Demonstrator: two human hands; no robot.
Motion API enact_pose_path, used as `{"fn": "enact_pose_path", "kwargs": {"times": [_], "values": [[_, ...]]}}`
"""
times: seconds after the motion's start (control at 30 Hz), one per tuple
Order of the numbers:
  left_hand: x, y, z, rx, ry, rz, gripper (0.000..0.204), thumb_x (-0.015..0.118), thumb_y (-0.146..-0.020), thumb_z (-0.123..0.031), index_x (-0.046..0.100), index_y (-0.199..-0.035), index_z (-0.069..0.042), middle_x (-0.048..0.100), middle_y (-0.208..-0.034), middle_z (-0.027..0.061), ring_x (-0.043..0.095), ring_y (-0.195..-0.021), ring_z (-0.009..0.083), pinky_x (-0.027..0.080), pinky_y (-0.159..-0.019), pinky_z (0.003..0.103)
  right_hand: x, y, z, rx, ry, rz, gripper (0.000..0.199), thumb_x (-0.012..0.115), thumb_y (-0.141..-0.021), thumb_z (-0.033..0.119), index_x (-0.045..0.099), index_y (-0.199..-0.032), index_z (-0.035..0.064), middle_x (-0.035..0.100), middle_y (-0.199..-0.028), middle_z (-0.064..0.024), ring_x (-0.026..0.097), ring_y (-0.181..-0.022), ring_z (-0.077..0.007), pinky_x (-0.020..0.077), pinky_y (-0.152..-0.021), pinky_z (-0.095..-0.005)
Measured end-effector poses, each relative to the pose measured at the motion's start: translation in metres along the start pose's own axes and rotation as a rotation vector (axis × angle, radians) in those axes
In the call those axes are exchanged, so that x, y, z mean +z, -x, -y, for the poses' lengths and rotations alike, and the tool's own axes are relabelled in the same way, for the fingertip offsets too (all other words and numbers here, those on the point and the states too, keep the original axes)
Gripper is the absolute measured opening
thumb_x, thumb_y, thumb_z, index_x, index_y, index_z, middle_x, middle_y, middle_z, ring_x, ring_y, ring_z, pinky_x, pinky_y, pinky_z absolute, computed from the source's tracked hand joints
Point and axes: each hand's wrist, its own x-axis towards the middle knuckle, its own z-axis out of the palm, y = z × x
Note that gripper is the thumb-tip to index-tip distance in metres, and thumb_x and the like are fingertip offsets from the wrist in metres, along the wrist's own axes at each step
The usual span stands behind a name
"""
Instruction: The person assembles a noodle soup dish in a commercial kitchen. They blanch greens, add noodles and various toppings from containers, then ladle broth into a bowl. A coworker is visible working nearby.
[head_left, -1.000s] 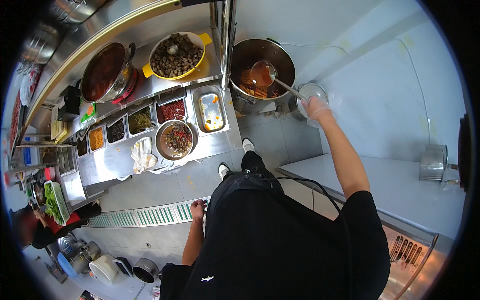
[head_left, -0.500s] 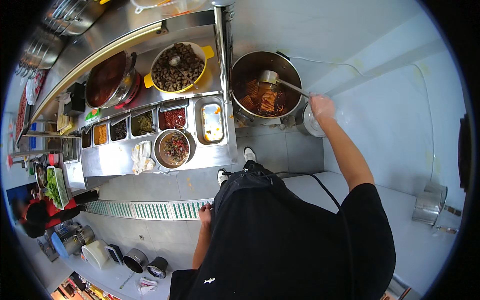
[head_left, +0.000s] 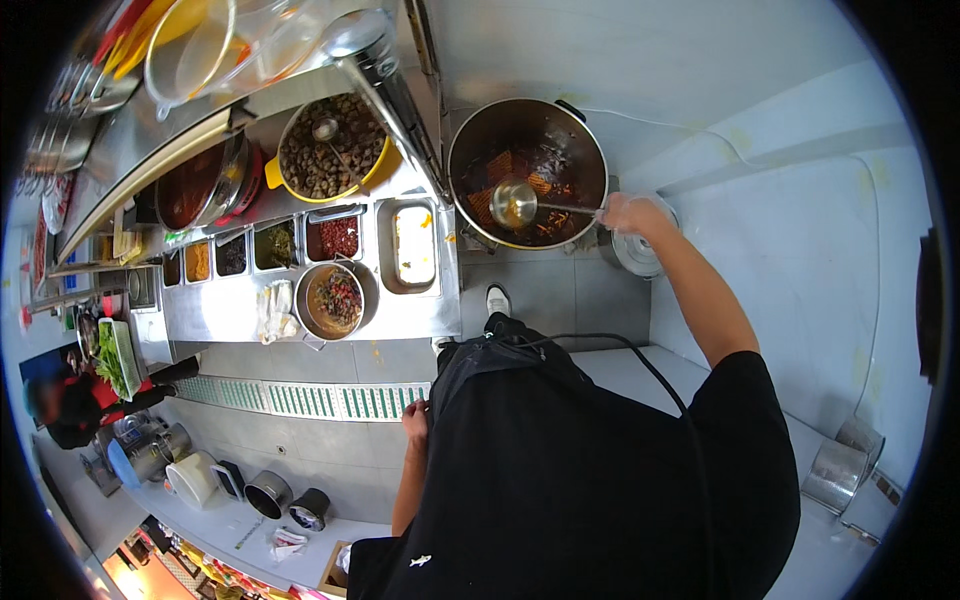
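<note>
My right hand (head_left: pixel 640 214), in a clear glove, is closed around the handle of a metal ladle (head_left: pixel 513 204). The ladle's round bowl faces up over the middle of a deep steel pot (head_left: pixel 457 178). Dark reddish-brown broth (head_left: pixel 548 163) fills the pot's bottom, with scored, grid-patterned brown pieces (head_left: pixel 508 166) in it. Just right of the pot, partly under my right hand, stands a round, silvery lidded container (head_left: pixel 634 255). Down at my left side, my left hand (head_left: pixel 414 419) has its fingers curled beside my dark clothing; whether it holds anything is hidden.
Left of the pot runs a steel counter (head_left: pixel 220 315) with inset ingredient trays, a small pot of chopped food (head_left: pixel 337 300) and a cloth (head_left: pixel 277 310). A yellow basin (head_left: pixel 273 173) sits on it behind a metal post (head_left: pixel 385 110). Another person (head_left: pixel 75 410) is at the far left.
The ladle's bowl has moved left and nearer to me within the pot, turning from tilted to facing up. My right hand has shifted slightly left. My view has also shifted a little.
</note>
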Motion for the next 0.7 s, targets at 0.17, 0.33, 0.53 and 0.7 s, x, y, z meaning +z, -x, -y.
{"fn": "enact_pose_path", "kwargs": {"times": [0.17, 0.33, 0.53, 0.7], "values": [[0.006, -0.005, -0.002, 0.017, -0.050, 0.000, 0.033, 0.065, -0.102, -0.024, 0.070, -0.114, 0.007, 0.076, -0.102, 0.0119, 0.069, -0.093, 0.0189, 0.054, -0.087, 0.032, 0.028, -0.065, 0.011, 0.075, -0.116, -0.052, 0.043, 0.056, -0.098, 0.038, 0.074, -0.120, 0.0056, 0.070, -0.129, -0.0168, 0.067, -0.119, -0.0350, 0.0552, -0.097, -0.0453], [0.011, 0.007, -0.030, 0.036, -0.016, 0.032, 0.033, 0.065, -0.103, -0.025, 0.071, -0.114, 0.006, 0.075, -0.102, 0.0106, 0.068, -0.093, 0.0174, 0.053, -0.085, 0.032, 0.026, -0.097, -0.024, -0.078, 0.188, -0.008, 0.036, 0.061, -0.095, 0.034, 0.075, -0.116, 0.0091, 0.074, -0.119, -0.0129, 0.070, -0.110, -0.0337, 0.0567, -0.091, -0.0443], [0.023, 0.010, -0.043, 0.046, -0.036, 0.053, 0.032, 0.062, -0.105, -0.023, 0.068, -0.116, 0.006, 0.075, -0.104, 0.0116, 0.068, -0.089, 0.0171, 0.054, -0.079, 0.030, 0.048, -0.125, -0.035, -0.128, 0.120, 0.069, 0.035, 0.053, -0.096, 0.026, 0.073, -0.109, 0.0012, 0.074, -0.108, -0.0197, 0.070, -0.101, -0.0390, 0.0566, -0.087, -0.0476], [0.022, 0.022, -0.066, -0.010, 0.030, 0.076, 0.036, 0.061, -0.105, -0.022, 0.063, -0.122, 0.009, 0.073, -0.109, 0.0149, 0.070, -0.092, 0.0206, 0.055, -0.082, 0.032, 0.035, -0.126, -0.003, -0.083, 0.126, -0.054, 0.039, 0.071, -0.085, 0.038, 0.077, -0.116, 0.0148, 0.075, -0.119, -0.0100, 0.070, -0.112, -0.0328, 0.0573, -0.093, -0.0426]]}}
